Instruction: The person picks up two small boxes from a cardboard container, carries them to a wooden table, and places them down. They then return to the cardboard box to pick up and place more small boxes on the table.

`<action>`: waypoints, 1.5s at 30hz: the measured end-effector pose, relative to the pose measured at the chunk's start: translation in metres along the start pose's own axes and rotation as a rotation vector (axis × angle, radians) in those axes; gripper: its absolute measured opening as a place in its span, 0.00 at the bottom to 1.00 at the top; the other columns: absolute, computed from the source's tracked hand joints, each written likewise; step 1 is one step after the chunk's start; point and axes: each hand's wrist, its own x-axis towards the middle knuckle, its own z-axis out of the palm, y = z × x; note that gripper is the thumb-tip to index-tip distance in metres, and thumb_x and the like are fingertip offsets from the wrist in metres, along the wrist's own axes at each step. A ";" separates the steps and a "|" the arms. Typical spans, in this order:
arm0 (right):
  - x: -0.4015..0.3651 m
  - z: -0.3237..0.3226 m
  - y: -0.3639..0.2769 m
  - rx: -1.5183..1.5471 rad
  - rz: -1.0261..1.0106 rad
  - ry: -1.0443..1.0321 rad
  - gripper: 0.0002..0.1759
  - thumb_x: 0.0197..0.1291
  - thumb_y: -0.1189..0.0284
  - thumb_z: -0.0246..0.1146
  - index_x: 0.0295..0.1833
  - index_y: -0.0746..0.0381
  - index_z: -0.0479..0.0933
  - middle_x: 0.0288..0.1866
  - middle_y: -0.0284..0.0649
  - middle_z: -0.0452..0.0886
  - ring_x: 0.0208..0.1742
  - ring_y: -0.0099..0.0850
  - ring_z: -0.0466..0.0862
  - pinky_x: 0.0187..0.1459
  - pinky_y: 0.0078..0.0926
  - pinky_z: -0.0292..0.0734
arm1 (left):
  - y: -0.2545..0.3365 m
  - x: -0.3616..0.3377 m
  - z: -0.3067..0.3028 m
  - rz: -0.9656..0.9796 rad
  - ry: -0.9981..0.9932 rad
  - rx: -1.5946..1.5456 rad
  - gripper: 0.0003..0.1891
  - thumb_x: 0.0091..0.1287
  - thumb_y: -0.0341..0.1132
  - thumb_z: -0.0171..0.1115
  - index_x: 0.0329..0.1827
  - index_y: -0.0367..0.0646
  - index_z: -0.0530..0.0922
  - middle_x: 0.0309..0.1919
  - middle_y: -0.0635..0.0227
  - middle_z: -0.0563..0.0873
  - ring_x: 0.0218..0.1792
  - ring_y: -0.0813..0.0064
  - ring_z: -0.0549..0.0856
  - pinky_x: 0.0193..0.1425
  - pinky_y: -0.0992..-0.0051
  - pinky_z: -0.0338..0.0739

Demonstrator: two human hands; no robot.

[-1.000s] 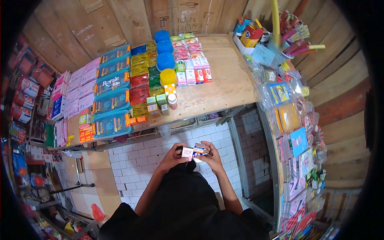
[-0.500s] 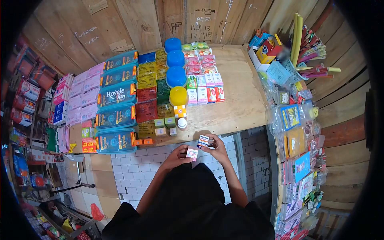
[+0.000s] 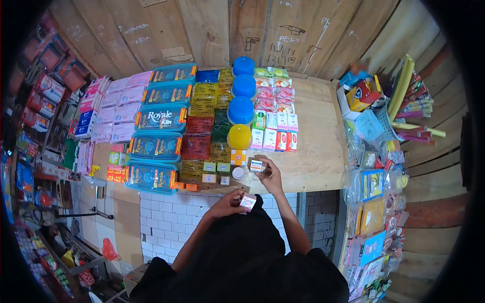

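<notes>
My left hand (image 3: 227, 205) is closed on a small pink-and-white box (image 3: 247, 202), held in front of my chest below the table's front edge. My right hand (image 3: 272, 178) reaches over the front of the wooden table (image 3: 313, 171), thumb and fingers pinching a small white box with blue and orange print (image 3: 256, 165). Just left of that box stand a white-capped bottle (image 3: 237, 173) and an orange-and-white box (image 3: 238, 157). Small green-topped boxes (image 3: 223, 167) sit further left.
Teal Royale packs (image 3: 159, 119), pink packs (image 3: 124, 115), blue tubs (image 3: 240, 110), a yellow-lidded tub (image 3: 239, 136) and soap boxes (image 3: 269, 138) stand in rows. Hanging goods and books (image 3: 373, 247) line the right side. A plank wall (image 3: 212, 35) closes off the back.
My right hand has moved forward from near my chest to over the table, carrying the white, blue and orange box. My left hand keeps the pink-and-white box. The view has shifted.
</notes>
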 end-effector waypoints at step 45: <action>-0.037 -0.051 0.004 0.001 0.051 -0.531 0.18 0.64 0.71 0.71 0.56 0.63 0.75 0.45 0.31 0.83 0.45 0.19 0.82 0.49 0.20 0.77 | -0.027 0.040 0.022 0.077 0.082 -0.133 0.29 0.71 0.30 0.65 0.71 0.43 0.61 0.66 0.63 0.72 0.65 0.70 0.77 0.66 0.70 0.74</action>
